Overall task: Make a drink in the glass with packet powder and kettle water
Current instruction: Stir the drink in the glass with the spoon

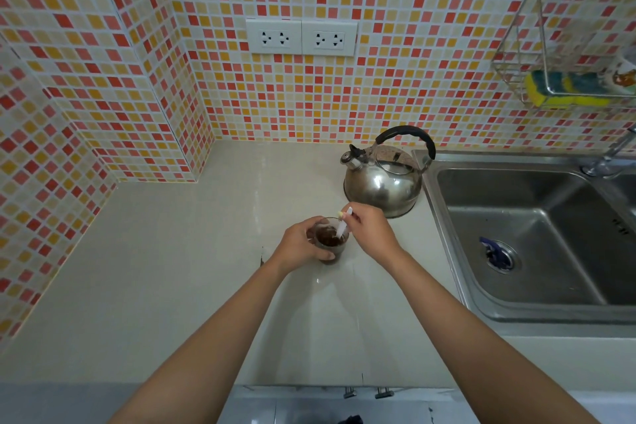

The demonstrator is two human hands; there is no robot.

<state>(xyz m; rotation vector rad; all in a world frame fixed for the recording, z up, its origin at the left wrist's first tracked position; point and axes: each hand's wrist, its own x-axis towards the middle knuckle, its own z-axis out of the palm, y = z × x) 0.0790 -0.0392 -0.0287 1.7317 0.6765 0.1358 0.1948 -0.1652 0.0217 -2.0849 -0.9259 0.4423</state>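
A small clear glass (329, 243) stands on the pale counter, filled with dark brown liquid. My left hand (300, 244) wraps around its left side and holds it. My right hand (370, 229) pinches a thin white stick, perhaps a rolled packet or stirrer (343, 225), whose lower end dips into the drink. A shiny steel kettle (383, 184) with a black handle and whistle spout stands just behind my right hand, beside the sink.
A steel sink (537, 234) lies to the right, with a blue item at its drain (494, 251). A wire rack (564, 79) on the tiled wall holds a yellow-green sponge. Two wall sockets (302, 37) sit above the counter (172, 268).
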